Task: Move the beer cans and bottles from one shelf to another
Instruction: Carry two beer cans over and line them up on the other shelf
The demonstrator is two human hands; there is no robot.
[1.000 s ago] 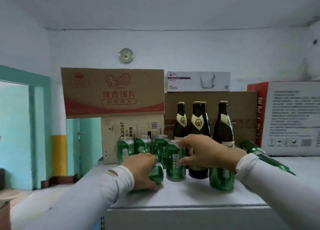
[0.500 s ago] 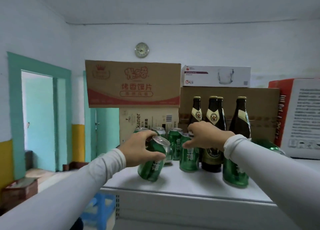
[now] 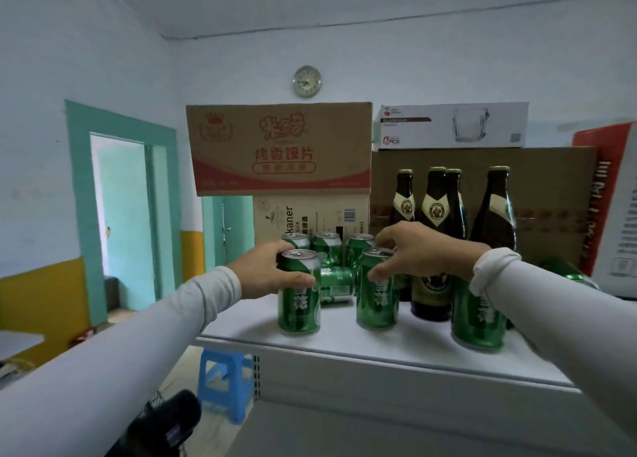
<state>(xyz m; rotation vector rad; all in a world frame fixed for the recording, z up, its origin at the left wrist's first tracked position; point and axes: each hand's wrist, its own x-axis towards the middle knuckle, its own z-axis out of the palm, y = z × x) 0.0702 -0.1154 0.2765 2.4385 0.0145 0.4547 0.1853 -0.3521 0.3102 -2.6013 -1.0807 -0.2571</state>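
Note:
Green beer cans and dark brown bottles stand on a white top shelf (image 3: 348, 346). My left hand (image 3: 267, 272) grips an upright green can (image 3: 298, 306) near the front edge. My right hand (image 3: 418, 255) clasps the top of a second green can (image 3: 377, 301). Between them a can (image 3: 336, 284) lies on its side. Three more cans (image 3: 325, 244) stand behind. Several brown bottles (image 3: 436, 215) with cream labels stand at the back right. Another green can (image 3: 477, 318) stands under my right forearm.
Cardboard boxes (image 3: 282, 150) are stacked against the wall behind the drinks, with a white glassware box (image 3: 451, 125) on top and a red and white box (image 3: 610, 208) at the right. A blue stool (image 3: 225, 381) stands on the floor below left. A green bottle (image 3: 568, 274) lies at right.
My left hand has tipped its can from tilted to upright and set it on the shelf. My right hand stays on the top of its can. The view has shifted left.

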